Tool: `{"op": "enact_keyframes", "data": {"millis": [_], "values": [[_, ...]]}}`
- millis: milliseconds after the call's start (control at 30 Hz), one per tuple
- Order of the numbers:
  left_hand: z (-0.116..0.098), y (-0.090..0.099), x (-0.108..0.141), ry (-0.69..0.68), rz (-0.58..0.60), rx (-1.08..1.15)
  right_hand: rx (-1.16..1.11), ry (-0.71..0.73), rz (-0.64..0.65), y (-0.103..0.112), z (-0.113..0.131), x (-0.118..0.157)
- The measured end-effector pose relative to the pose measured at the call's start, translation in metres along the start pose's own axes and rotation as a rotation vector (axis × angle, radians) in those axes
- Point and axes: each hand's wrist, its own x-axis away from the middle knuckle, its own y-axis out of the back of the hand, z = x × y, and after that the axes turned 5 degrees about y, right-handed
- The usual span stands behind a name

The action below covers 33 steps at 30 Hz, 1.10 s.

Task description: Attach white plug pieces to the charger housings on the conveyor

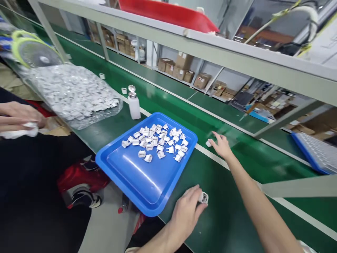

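In my left hand point(188, 207) a small white plug housing point(203, 198) is pinched between thumb and fingers, its open end facing right. It is above the green table point(210, 232), to the right of the blue tray point(147, 209). My right hand point(221, 144) reaches over the white line at the belt's near edge, fingers apart. Another small white piece point(209, 143) is at its thumb tip; whether they touch is hard to tell. Several white plug housings with pins point(149, 158) lie loosely heaped in the far part of the tray.
A white pump bottle point(134, 107) stands behind the tray. Left of it lies a clear bag of white parts point(73, 91), with a yellow-green fan point(35, 52) beyond. A co-worker's hands point(22, 116) hold something white. A metal frame point(237, 58) crosses above the green belt point(163, 95).
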Motion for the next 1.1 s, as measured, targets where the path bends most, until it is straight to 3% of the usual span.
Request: {"op": "enact_keyframes", "data": {"millis": [100,200,300,367,433,500,600,700,800,867,967,1033,1100], "values": [[-0.001,-0.002,0.007,0.014,-0.092,-0.166,0.043,-0.044,-0.042,-0.021,0.004,-0.021],[-0.007,0.018,0.018,-0.078,-0.118,-0.342,0.058,0.007,-0.102,-0.021,0.002,0.001],[-0.014,0.073,0.017,-0.178,-0.125,-0.479,0.040,0.120,-0.105,-0.010,-0.005,0.058],[-0.010,0.120,-0.001,-0.101,-0.215,-0.706,0.010,0.202,-0.054,-0.003,-0.006,0.106],[0.000,0.161,-0.027,0.045,-0.158,-0.996,-0.008,0.301,-0.004,0.000,-0.001,0.151],[0.014,0.187,-0.052,0.073,-0.091,-1.053,-0.014,0.414,0.038,0.002,0.007,0.184],[0.029,0.198,-0.070,0.045,-0.013,-1.057,-0.104,0.468,-0.042,0.007,0.010,0.206],[0.027,0.189,-0.063,-0.022,-0.011,-1.014,-0.190,0.377,-0.288,0.016,0.001,0.217],[0.003,0.150,-0.039,-0.140,-0.158,-0.725,-0.232,0.373,-0.395,0.018,0.003,0.229],[-0.019,0.107,-0.023,-0.188,-0.156,-0.452,-0.282,0.465,-0.325,0.013,0.013,0.236],[-0.041,0.042,-0.006,-0.189,-0.005,-0.142,-0.408,0.614,-0.150,0.005,0.030,0.241],[-0.045,0.021,-0.002,-0.101,0.091,0.024,-0.515,0.601,-0.128,0.003,0.033,0.244],[-0.042,0.019,-0.002,-0.020,0.133,0.088,-0.629,0.488,-0.154,0.001,0.029,0.247]]}}
